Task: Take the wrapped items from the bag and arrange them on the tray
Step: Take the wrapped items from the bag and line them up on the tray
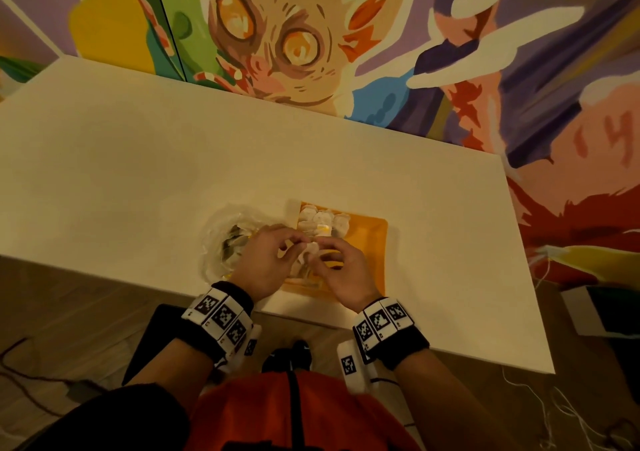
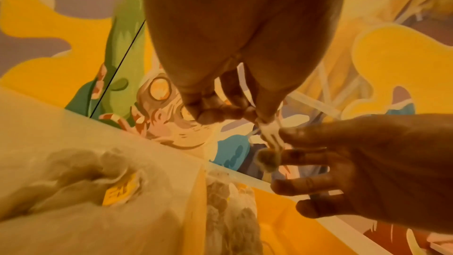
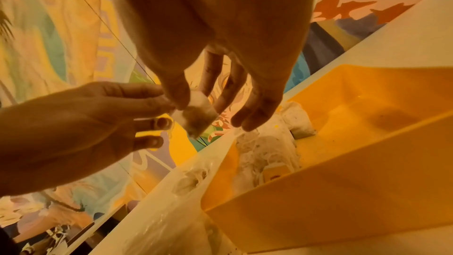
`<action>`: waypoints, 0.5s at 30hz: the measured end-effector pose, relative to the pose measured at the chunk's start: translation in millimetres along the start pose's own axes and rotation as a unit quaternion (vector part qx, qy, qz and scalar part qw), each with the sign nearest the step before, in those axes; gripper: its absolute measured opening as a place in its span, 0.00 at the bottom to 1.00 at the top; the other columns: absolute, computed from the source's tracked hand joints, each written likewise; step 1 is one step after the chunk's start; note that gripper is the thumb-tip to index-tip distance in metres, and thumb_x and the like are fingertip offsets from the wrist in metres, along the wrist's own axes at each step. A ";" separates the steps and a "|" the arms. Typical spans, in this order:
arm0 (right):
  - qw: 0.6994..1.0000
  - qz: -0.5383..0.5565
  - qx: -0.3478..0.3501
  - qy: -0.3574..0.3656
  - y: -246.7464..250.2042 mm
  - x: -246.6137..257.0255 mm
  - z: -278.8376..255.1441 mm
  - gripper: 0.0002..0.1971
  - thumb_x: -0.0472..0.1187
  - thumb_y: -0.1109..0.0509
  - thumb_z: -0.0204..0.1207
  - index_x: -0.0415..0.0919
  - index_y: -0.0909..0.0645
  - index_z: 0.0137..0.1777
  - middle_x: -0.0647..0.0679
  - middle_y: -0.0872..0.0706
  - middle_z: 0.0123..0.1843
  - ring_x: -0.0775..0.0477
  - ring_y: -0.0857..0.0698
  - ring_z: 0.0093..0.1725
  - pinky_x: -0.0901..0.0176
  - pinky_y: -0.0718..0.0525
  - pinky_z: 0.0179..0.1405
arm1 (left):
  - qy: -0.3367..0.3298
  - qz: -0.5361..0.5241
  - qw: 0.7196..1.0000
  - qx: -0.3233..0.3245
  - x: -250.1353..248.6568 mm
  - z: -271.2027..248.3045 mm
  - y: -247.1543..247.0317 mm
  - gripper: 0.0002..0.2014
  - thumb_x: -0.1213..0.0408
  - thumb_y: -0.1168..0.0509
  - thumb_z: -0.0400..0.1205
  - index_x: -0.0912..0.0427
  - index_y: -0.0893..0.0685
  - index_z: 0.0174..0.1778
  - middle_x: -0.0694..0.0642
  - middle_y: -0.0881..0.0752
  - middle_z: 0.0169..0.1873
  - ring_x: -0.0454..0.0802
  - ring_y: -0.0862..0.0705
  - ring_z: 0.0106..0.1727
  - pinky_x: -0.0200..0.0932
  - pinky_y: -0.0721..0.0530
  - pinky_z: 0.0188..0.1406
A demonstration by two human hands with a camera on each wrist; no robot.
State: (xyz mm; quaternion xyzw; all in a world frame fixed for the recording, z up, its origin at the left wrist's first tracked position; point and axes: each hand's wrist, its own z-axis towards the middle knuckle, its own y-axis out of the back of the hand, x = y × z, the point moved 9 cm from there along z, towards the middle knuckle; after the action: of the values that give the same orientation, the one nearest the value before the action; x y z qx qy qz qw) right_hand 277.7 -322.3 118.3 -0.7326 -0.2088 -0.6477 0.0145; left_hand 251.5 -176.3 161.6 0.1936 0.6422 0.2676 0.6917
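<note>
Held item: one wrapped item (image 3: pixel 196 115), pinched between both hands above the tray's near-left part.
Left hand (image 1: pixel 266 263): thumb and forefinger nip its upper edge; other fingers curled.
Right hand (image 1: pixel 341 272): thumb and forefinger pinch the same item; remaining fingers spread.
Axis: item hangs downward from the fingertips.
Tray (image 1: pixel 375 242): directly below; wrapped items (image 1: pixel 320 223) fill its left side, bare floor lies right, nearer the right hand.
Bag (image 1: pixel 221 242): just left of the tray.

A decorated indoor room, perhaps a studio or creative office: a vivid painted mural (image 1: pixel 294 42) of a wide-eyed animal fills the wall behind a plain white tabletop (image 1: pixel 138 159), with wood-look flooring (image 1: pixel 69 294) and loose cables (image 1: pixel 20 374) underneath.
</note>
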 end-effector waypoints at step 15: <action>0.995 -0.084 0.018 0.047 -2.8 12.0 13.4 0.05 0.43 0.26 0.77 0.55 0.15 0.41 0.61 0.13 0.37 0.59 0.14 0.41 0.70 0.18 0.40 | -0.003 0.012 1.000 0.018 -8.7 9.9 5.4 0.05 0.59 0.31 0.81 0.47 0.09 0.47 0.44 0.12 0.43 0.45 0.20 0.43 0.42 0.23 0.47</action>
State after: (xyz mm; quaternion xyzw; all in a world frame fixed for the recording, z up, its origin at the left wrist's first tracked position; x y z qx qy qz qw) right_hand 290.3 -312.4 126.9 -0.6809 -0.2806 -0.6763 -0.0169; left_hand 260.4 -176.8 172.7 0.2144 0.6424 0.2632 0.6871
